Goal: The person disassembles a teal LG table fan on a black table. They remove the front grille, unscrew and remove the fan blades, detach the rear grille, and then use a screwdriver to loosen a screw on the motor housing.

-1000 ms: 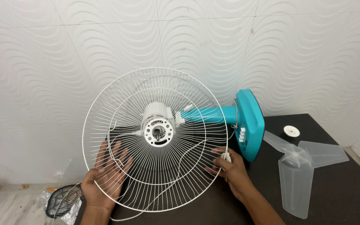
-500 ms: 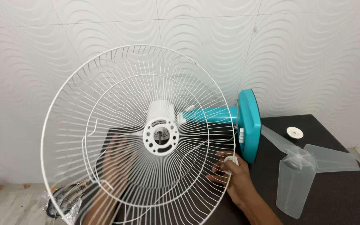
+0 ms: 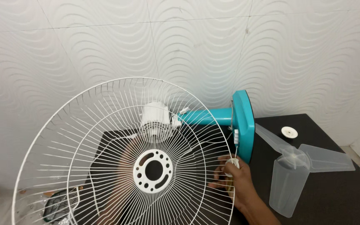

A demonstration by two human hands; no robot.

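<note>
grille (image 3: 121,166) lifted off motor (image 3: 155,118); left hand (image 3: 123,183) blurred, grip unclear; right hand (image 3: 232,177) pinches knob (image 3: 231,163).

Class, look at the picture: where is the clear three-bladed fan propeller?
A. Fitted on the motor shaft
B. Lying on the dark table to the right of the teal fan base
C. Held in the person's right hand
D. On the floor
B: the clear propeller lies flat on the dark table, right of the teal fan base, untouched by any hand.

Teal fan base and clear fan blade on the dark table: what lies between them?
In the head view, only bare dark table separates the teal base from the clear blade.
</note>
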